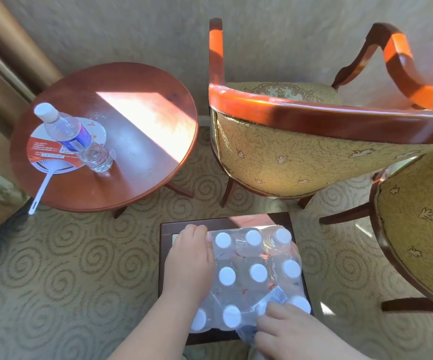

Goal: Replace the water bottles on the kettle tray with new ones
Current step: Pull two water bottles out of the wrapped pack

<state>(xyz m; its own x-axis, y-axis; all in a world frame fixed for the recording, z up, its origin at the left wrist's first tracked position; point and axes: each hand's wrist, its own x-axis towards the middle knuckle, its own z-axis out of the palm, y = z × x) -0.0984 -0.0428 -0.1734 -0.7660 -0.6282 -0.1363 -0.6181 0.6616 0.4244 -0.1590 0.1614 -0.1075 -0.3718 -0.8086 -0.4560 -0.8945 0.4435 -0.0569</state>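
A shrink-wrapped pack of water bottles point(255, 278) with white caps sits on a dark square stool point(225, 223) at the bottom middle. My left hand point(188, 263) lies flat on the pack's left side, fingers curled over its far corner. At the near right corner, my right hand point(285, 331) pinches the clear plastic wrap. One used water bottle point(67, 133) with a blue label and white cap stands on the round wooden table point(137, 157) at the left, on top of a paper fan. No kettle tray is in view.
A red and white paper fan point(51, 154) lies under the bottle, its white handle sticking over the table edge. An upholstered armchair point(301, 154) stands behind the stool, and a second chair point(418, 224) at the right. Patterned carpet covers the floor; curtains hang at the left.
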